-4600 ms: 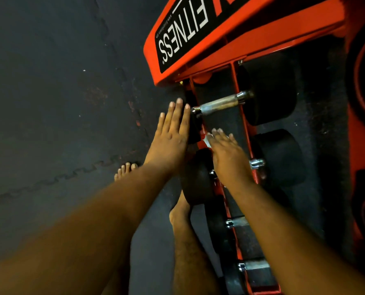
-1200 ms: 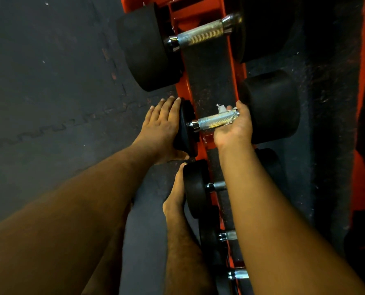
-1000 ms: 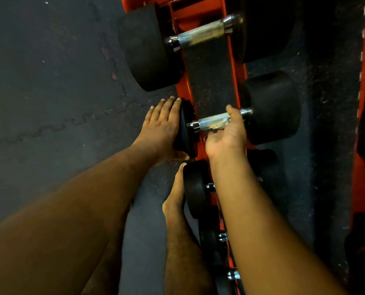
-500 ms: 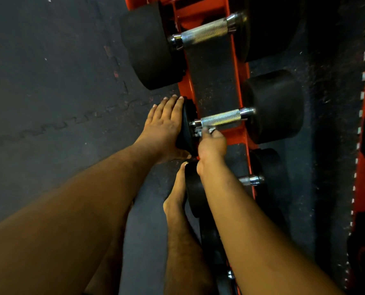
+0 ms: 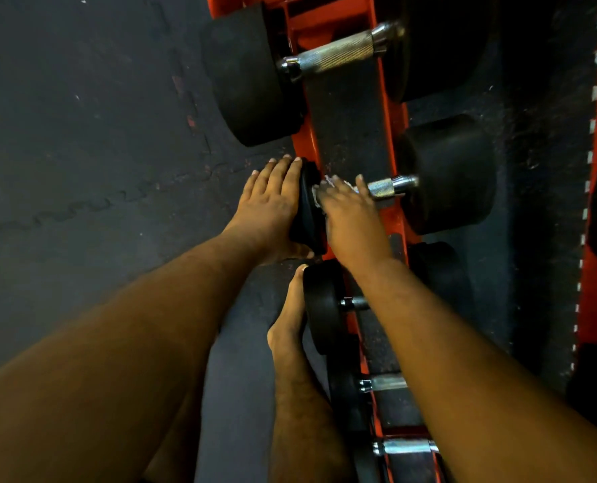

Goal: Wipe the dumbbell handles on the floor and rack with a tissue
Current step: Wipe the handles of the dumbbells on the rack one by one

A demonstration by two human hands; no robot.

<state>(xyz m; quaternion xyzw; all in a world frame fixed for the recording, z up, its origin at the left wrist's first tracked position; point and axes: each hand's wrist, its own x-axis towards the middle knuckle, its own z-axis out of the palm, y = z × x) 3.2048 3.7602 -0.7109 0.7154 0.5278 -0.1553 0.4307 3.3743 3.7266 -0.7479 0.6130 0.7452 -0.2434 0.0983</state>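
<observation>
Left hand (image 5: pixel 272 200), fingers straight, lies flat against outer plate (image 5: pixel 307 207) of the dumbbell at the rack's (image 5: pixel 393 217) floor-side edge, probably to stop it rolling. Right hand (image 5: pixel 349 210) grip: fingers folded over the handle (image 5: pixel 382 187), pressing the tissue (image 5: pixel 328 181) onto it near the left plate. Only a white scrap shows.

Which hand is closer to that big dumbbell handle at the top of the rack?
Right, narrowly. The right hand lies on the next handle down with the tissue, below the big handle. The left hand rests against that dumbbell's outer weight, further aside.
</observation>
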